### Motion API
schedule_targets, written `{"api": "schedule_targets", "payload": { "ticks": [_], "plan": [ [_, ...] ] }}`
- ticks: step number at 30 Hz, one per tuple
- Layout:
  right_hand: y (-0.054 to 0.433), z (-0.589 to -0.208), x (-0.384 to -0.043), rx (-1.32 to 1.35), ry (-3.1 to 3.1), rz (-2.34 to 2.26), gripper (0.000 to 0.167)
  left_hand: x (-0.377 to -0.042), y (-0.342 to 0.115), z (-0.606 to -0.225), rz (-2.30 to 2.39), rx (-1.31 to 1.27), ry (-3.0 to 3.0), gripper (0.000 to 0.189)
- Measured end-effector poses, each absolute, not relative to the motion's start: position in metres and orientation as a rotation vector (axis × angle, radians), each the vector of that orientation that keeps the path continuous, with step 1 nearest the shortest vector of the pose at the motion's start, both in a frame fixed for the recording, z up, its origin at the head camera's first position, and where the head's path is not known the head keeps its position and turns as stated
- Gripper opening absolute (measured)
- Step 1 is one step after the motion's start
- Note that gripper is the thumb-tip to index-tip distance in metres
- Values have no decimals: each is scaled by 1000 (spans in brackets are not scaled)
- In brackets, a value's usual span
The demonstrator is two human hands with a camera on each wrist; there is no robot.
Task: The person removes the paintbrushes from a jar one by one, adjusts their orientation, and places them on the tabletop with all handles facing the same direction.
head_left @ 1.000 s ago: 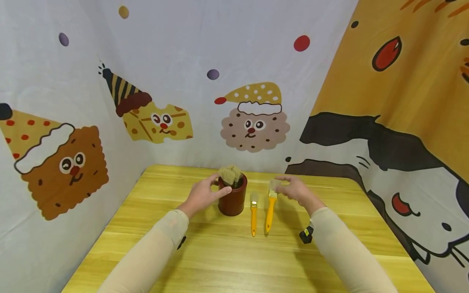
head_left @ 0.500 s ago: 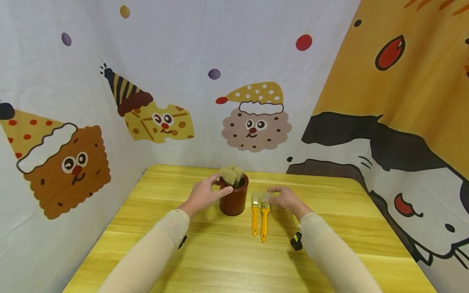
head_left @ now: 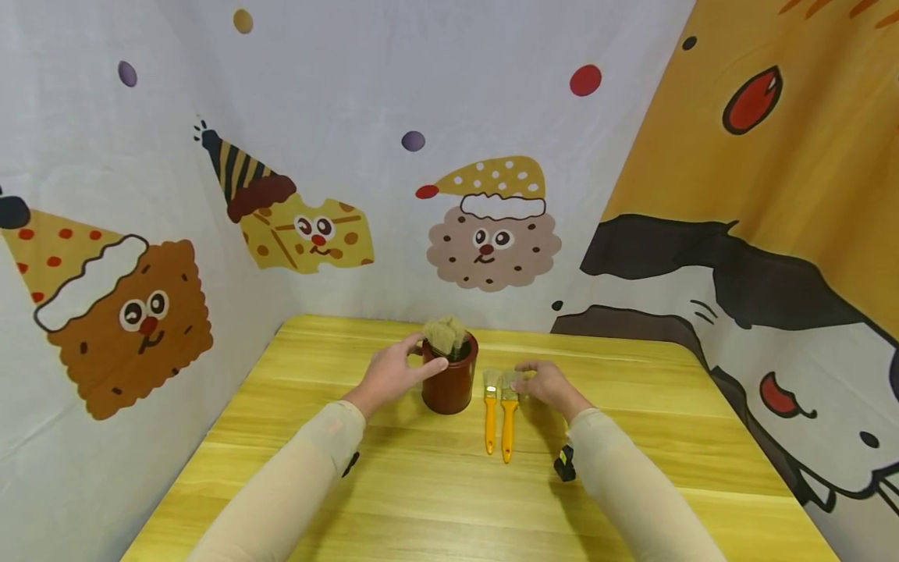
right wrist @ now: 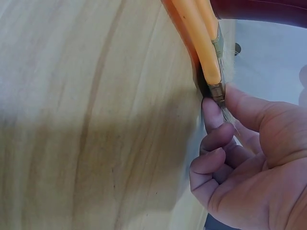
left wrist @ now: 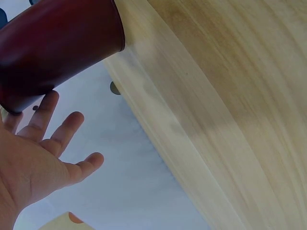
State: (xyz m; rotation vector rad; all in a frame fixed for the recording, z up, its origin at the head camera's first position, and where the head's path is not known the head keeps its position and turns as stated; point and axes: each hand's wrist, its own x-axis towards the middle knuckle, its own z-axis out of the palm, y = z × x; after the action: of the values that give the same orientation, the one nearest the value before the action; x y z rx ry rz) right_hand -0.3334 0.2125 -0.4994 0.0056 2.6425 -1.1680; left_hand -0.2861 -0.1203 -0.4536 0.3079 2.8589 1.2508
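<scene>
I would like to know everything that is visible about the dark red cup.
The cup is dark reddish brown, round and smooth, with a slight shine, perhaps plastic or ceramic. It stands upright on the table, toward the back. What looks like a handle shows at its left. Pale bristles stick out of its top. The left hand holds its side, thumb in front.

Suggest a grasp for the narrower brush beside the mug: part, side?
Likely best: take the narrower brush mid-handle, from the near side, pinching across its width. Its slim orange handle points that way, bristles away. The mug and wider brush flank its bristle end, where the right hand also pinches the wider brush.
</scene>
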Motion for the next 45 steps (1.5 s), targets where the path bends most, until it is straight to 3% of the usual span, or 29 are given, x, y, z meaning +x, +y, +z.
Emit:
{"api": "schedule_targets", "payload": {
  "ticks": [24,45],
  "plan": [
    [214,-501,-332,-30,2677,-1139,48,-287,-120,-454,1262,312,2861,97],
    [220,-478,-328,-81,2642,-1223,62,-287,-119,-455,1272,299,2854,97]
  ]
}}
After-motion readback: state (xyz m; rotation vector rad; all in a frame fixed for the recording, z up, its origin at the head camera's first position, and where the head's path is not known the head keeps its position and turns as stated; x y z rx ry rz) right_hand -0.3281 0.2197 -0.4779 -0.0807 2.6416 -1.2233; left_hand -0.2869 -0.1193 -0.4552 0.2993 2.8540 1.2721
